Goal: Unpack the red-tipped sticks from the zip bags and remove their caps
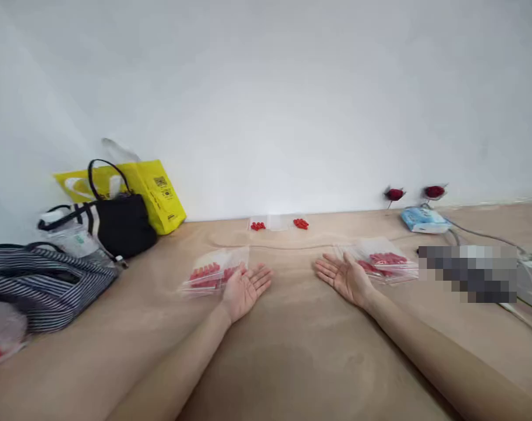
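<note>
My left hand [245,288] lies palm up on the tan table [292,351], fingers spread and empty. Just left of it, touching its edge, is a pile of clear zip bags with red pieces inside [211,275]. My right hand [345,278] also rests palm up and open, holding nothing. Beside it on the right lies a second pile of clear bags holding red pieces [382,259]. Farther back near the wall sit two small heaps of loose red pieces [258,225] [300,223], with a clear bag [277,222] between them.
At the left stand a black handbag [121,225], a yellow bag [154,190] and a striped bag [42,283]. At the right are a blue tissue pack [424,219], two red flowers [434,191], cables [480,234] and a blurred patch.
</note>
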`<state>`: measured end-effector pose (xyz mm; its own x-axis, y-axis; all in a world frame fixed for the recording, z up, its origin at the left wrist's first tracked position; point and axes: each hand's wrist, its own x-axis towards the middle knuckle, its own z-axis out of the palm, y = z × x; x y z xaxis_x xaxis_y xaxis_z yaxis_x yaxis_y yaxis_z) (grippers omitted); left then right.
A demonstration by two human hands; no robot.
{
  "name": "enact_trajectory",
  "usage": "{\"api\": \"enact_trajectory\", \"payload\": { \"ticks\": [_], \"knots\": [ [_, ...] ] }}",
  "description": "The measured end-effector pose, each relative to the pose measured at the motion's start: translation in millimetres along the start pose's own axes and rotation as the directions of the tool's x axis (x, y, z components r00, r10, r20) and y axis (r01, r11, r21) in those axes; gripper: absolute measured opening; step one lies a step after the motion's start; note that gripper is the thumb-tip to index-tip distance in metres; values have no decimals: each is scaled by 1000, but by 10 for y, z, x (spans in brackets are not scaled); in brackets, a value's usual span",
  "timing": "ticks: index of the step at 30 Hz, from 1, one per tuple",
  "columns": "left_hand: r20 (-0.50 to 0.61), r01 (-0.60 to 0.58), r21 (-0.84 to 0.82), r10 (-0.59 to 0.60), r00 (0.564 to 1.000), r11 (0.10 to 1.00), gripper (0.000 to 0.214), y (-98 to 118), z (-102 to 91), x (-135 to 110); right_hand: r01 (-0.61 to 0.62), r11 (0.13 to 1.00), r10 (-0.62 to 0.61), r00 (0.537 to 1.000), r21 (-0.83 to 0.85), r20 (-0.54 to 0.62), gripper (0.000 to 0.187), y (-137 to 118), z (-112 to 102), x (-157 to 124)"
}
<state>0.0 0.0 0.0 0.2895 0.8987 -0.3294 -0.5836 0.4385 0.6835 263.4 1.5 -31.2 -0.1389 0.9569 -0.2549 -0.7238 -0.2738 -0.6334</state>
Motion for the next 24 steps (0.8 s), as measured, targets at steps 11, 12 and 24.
{"api": "enact_trajectory", "payload": {
  "ticks": [11,12,24],
  "knots": [
    [115,-53,189,31,993,981,44,-65,3,-47,234,929,-183,963,-286,196,53,34,-18,-49],
    [130,-76,263,43,991,962,42,-81,12,-59,314,858,-247,946,-406,209,50,61,-16,-56],
    [243,-28,847,339,909,-531,64,1013,-305,-216,496,-433,-224,749,-752,623,37,221,-3,-121]
  ]
}}
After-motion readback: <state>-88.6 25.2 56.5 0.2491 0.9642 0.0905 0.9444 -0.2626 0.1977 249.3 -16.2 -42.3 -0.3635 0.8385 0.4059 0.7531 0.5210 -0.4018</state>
